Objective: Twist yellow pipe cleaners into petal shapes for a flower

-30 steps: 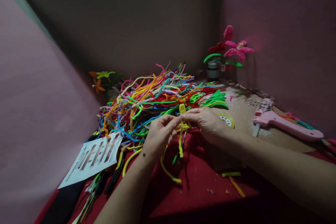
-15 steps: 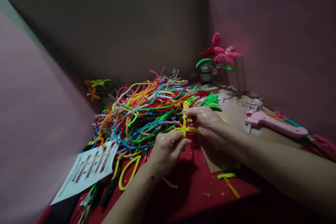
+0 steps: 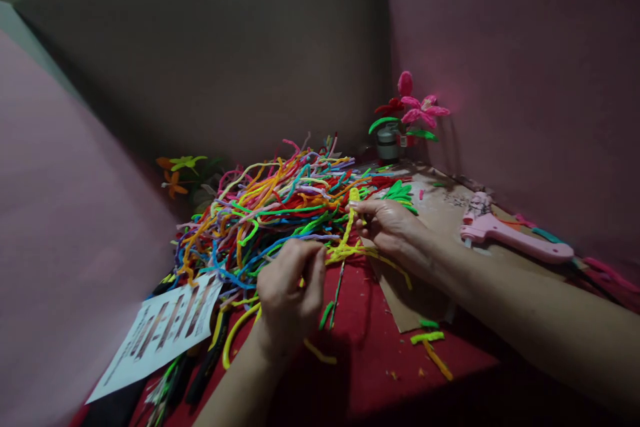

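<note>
Hanging from right hand (image 3: 393, 225) — yellow fuzzy stems (image 3: 344, 251) | reaching left hand (image 3: 287, 290)

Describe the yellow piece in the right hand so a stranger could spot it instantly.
Find the big multicoloured heap of pipe cleaners. Just in front of it, the right hand pinches a yellow pipe-cleaner piece near its top. Unlike the heap's loose lengths, its single stem branches into several spreading yellow strands below.
</note>
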A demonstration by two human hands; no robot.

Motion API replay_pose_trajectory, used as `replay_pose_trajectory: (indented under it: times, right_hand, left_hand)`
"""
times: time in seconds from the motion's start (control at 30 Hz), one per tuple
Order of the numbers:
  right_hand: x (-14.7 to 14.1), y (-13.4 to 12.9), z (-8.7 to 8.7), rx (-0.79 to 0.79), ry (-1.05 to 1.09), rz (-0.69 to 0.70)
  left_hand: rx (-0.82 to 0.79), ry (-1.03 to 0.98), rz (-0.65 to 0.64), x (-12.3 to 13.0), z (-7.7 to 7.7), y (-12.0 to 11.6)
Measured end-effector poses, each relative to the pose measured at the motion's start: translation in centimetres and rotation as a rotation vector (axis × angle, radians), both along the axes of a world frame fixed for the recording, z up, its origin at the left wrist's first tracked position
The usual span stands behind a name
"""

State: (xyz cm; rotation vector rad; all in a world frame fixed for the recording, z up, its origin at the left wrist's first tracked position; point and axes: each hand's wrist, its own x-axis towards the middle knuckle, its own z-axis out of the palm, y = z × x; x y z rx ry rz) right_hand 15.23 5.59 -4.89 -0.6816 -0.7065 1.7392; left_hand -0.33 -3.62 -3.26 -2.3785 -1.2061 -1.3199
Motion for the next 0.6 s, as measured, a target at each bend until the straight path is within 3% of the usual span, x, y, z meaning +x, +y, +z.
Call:
replay_pose_trajectory:
  times: [0.07, 0.17, 0.37, 0.5, 0.6]
  right_hand:
    - [-0.1, -0.3, 0.0, -0.046, -0.003, 0.025]
    - [-0.5, -0.9, 0.1, -0.098, 0.0, 0.073]
    - [-1.1, -1.8, 0.3, -0.179, 0.023, 0.159]
    - [-1.4, -1.9, 0.0, -0.172, 0.017, 0.172]
    - [-1.5, -1.8, -0.3, -0.152, 0.017, 0.169]
  left_hand:
    - [-0.08, -0.113, 0.025, -0.4, -0.2, 1.0]
    - [-0.161, -0.082, -0.083, -0.5, -0.7, 1.9]
    - [-0.11, -0.062, -0.239, 0.6, -0.4, 0.9]
    - [-0.25, -0.095, -0.375, 0.5, 0.1, 0.8]
    - [-0.311, -0.04, -0.395, 0.1, 0.2, 0.9]
